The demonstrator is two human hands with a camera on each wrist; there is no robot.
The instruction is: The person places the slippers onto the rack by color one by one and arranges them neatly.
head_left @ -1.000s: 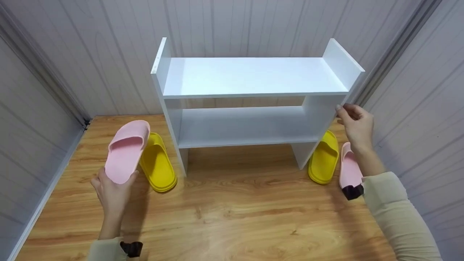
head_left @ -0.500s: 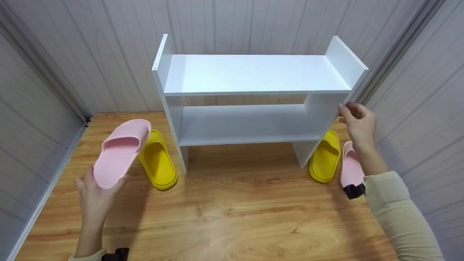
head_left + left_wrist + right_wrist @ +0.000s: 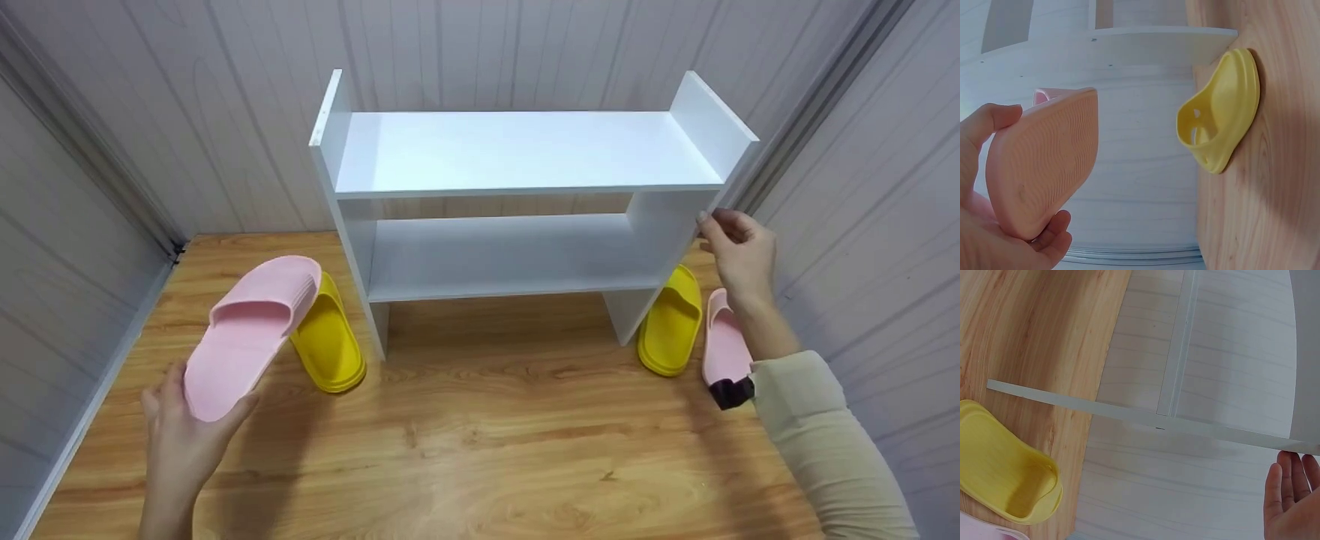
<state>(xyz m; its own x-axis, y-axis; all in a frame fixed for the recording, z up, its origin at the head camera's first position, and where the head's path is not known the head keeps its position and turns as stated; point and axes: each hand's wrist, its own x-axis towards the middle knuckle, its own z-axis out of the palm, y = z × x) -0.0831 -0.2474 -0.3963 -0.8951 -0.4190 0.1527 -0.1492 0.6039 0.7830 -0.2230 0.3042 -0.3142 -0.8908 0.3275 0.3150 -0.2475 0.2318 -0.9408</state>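
In the head view, my left hand (image 3: 184, 442) grips the heel end of a pink slide sandal (image 3: 236, 330), holding it up above the floor with the toe strap pointing away. Its wavy-ridged sole (image 3: 1050, 157) faces the left wrist camera. A yellow slide (image 3: 328, 341) lies on the floor behind it, left of a white two-tier shelf rack (image 3: 517, 154). My right hand (image 3: 746, 259) is at the front edge of the rack's right side panel (image 3: 1129, 413); its fingers (image 3: 1287, 481) touch the panel's outer face in the right wrist view.
On the rack's right, another yellow slide (image 3: 670, 322) and another pink slide (image 3: 724, 341) lie side by side, the pink one partly behind my right forearm. Panelled walls (image 3: 480, 52) enclose the wood-look floor (image 3: 480, 450) on the back and both sides.
My left hand has drawn the pink slide down and left, nearer to me, and tilted it rightward. My right hand stays at the side panel. The rack and floor slides have not moved.
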